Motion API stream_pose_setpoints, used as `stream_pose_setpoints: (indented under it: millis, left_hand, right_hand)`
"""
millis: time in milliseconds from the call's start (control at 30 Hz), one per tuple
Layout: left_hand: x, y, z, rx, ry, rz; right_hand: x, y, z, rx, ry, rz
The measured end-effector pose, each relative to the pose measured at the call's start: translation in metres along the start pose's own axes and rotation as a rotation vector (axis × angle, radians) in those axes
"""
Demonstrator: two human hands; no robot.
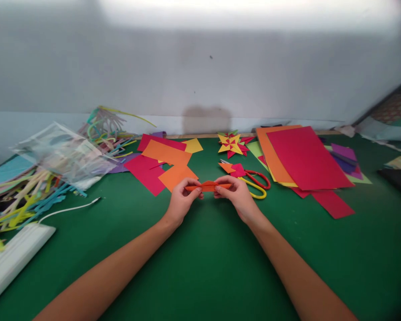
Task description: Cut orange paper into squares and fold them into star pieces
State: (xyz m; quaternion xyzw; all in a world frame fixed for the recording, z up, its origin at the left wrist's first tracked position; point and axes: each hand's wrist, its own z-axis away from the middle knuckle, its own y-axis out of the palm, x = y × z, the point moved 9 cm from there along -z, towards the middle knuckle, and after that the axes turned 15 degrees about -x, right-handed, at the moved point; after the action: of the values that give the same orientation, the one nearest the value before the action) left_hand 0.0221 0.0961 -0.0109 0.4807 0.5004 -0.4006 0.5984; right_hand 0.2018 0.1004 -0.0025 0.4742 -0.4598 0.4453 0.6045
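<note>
Between my hands is a small folded piece of orange paper [208, 187], held level just above the green table. My left hand [184, 198] pinches its left end between thumb and fingers. The right end is pinched the same way by my right hand [236, 195]. Just past my right hand lie scissors [257, 183] with red and yellow handles; small folded red and orange paper pieces [233, 169] rest on their blades. Farther back are folded paper stars [233, 143] in yellow and red. An orange square sheet [177, 176] lies beyond my left hand.
Red and orange sheets [163, 152] are scattered at back left. A stack of coloured paper [309, 156] lies at right. On the left are a clear plastic bag [70, 154], many pipe cleaners [26, 196] and a white box-like device [18, 254] with a cable. A wall [200, 67] rises behind.
</note>
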Motion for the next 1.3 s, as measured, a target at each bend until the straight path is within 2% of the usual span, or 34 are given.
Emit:
stream_pose_setpoints:
  millis: [200,433,733,1167,1300]
  left_hand:
    - [0.0,-0.002,-0.001,-0.02,0.009,-0.054]
    - [-0.002,0.001,-0.001,-0.018,-0.003,-0.051]
    - [0.0,0.004,0.001,0.037,-0.013,-0.096]
    - [0.006,-0.001,0.0,-0.003,-0.024,-0.111]
    - [0.004,0.0,0.0,-0.003,-0.023,-0.11]
  right_hand:
    - [-0.001,-0.004,0.0,-0.075,-0.027,0.068]
    - [0.004,-0.008,0.0,-0.092,-0.046,0.056]
    - [0.006,-0.003,0.002,-0.074,-0.07,0.054]
    - [0.007,0.003,0.003,0.004,-0.083,0.094]
    - [0.005,0.002,0.003,-0.016,-0.063,0.101]
